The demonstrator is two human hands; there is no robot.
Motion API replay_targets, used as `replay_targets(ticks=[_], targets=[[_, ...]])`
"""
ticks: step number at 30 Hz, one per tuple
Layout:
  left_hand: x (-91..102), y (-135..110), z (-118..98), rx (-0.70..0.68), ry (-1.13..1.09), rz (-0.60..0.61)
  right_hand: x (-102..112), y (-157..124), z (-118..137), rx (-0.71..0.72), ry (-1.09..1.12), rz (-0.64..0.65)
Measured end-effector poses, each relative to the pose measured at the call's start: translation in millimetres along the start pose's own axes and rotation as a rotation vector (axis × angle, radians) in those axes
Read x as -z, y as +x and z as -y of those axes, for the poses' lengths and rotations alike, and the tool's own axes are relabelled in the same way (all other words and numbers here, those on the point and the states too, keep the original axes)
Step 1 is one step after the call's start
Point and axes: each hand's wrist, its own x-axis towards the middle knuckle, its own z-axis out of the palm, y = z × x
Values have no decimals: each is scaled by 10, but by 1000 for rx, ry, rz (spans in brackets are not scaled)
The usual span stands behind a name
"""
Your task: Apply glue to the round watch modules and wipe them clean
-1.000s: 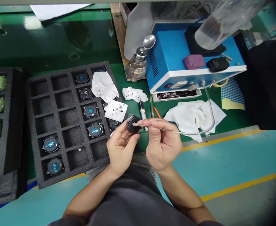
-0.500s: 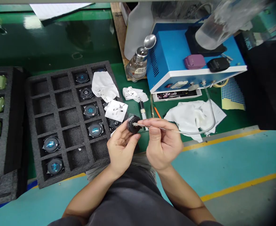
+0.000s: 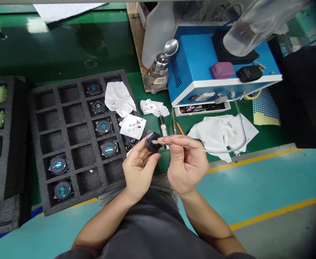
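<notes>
Between the fingers and thumb of my left hand [image 3: 139,165] is a dark round watch case [image 3: 152,141], tilted up. My right hand [image 3: 188,163] pinches a thin clear tube [image 3: 222,151], whose pale tip meets the watch's face; whether it presses or only hovers I cannot tell. The tube loops back to the front of a blue machine [image 3: 201,54]. To the left of my hands lies a black foam tray [image 3: 74,81] with several round watches in its compartments. A white paper piece [image 3: 133,126] with dark bits on it covers part of the tray's right side.
Beyond my hands stand a glass bottle [image 3: 157,77] with a metal cap and a syringe-like tube [image 3: 163,127]. A crumpled white cloth [image 3: 217,135] lies by the table edge. Purple [image 3: 222,70] and black cases sit on the machine. Another foam tray [image 3: 12,144] holds green cases.
</notes>
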Motion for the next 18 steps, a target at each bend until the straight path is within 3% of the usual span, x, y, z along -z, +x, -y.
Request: replay_targets(ticks=[18], targets=[[-8, 8, 4, -11, 62, -9, 54, 11, 26, -8, -20, 30]])
